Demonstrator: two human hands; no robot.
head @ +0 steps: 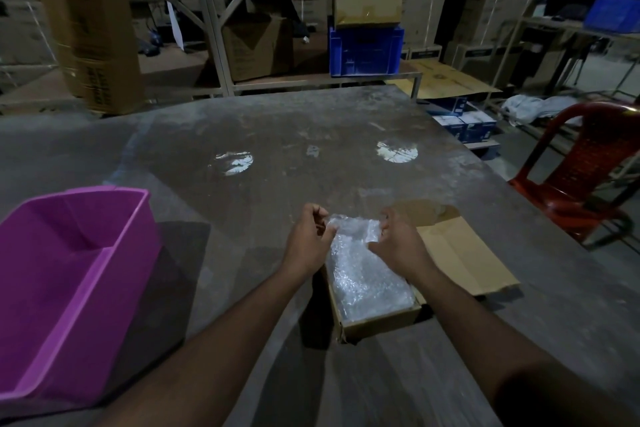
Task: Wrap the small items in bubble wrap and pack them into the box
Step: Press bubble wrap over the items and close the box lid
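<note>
Pinching bubble wrap above box, both hands.

Left hand and right hand pinching the far end of a bubble wrap bundle over an open cardboard box, box flap lying to the right, grey table, purple plastic bin at left, red chair at right

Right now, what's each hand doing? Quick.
Left hand: pinching the far edge of the bubble wrap over the box.
Right hand: gripping the same edge.
</note>
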